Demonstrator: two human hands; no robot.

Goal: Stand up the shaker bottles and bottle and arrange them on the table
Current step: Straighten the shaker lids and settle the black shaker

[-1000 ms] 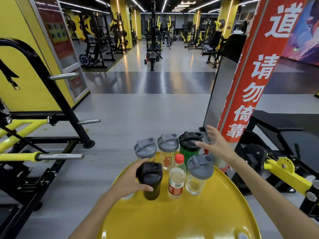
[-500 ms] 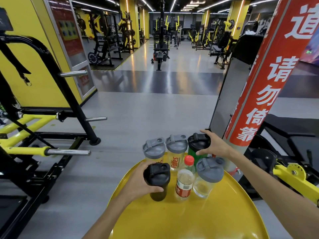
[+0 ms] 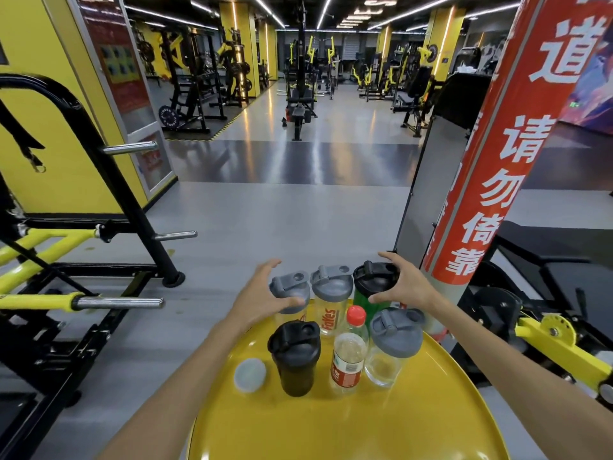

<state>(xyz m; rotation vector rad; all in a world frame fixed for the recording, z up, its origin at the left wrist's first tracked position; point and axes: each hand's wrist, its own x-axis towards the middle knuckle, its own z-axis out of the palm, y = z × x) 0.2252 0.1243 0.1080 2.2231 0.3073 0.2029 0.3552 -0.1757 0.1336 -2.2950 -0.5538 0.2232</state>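
All the bottles stand upright on a round yellow table (image 3: 331, 426). In the back row are a clear shaker with a grey lid (image 3: 290, 283), a clear "Fates" shaker (image 3: 331, 293) and a green shaker with a black lid (image 3: 366, 283). The front row holds a black shaker (image 3: 295, 356), a red-capped plastic bottle (image 3: 348, 356) and another clear grey-lidded shaker (image 3: 394, 340). My left hand (image 3: 262, 297) clasps the lid of the back-left clear shaker. My right hand (image 3: 404, 287) grips the black lid of the green shaker.
A small grey disc (image 3: 250, 375) lies on the table left of the black shaker. A red pillar with white characters (image 3: 497, 194) rises just behind the table on the right. A black and yellow weight rack (image 3: 116, 303) stands to the left, a yellow machine arm (image 3: 564, 343) to the right.
My left hand let go of the black shaker and moved back onto the back-left clear shaker. My right hand stayed closed on the green shaker's lid.
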